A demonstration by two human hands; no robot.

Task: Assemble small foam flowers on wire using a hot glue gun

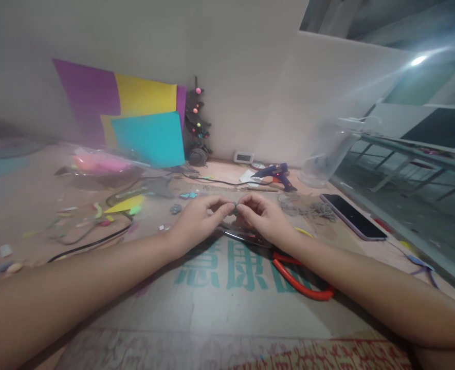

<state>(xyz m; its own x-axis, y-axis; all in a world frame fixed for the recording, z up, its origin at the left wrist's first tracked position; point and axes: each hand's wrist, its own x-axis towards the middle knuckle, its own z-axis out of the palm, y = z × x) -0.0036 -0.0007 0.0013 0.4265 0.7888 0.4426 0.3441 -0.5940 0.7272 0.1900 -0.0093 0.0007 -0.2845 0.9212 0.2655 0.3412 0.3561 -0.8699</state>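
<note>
My left hand and my right hand meet above the cardboard, thumbs and forefingers pinched. Between their fingertips is a small dark grey bit, too small to name. Scissors with red handles lie just below, partly hidden by my right hand and forearm; their blades point left beneath my fingers. Left of my left hand sits a small grey coiled lump. To the right of my right hand is a loose tangle of grey cord.
A blue glue gun, a small white display and a clear plastic tub stand behind. A phone lies right. Coloured sheets and a dark tree-like ornament lean on the wall; scraps and a black cable lie left.
</note>
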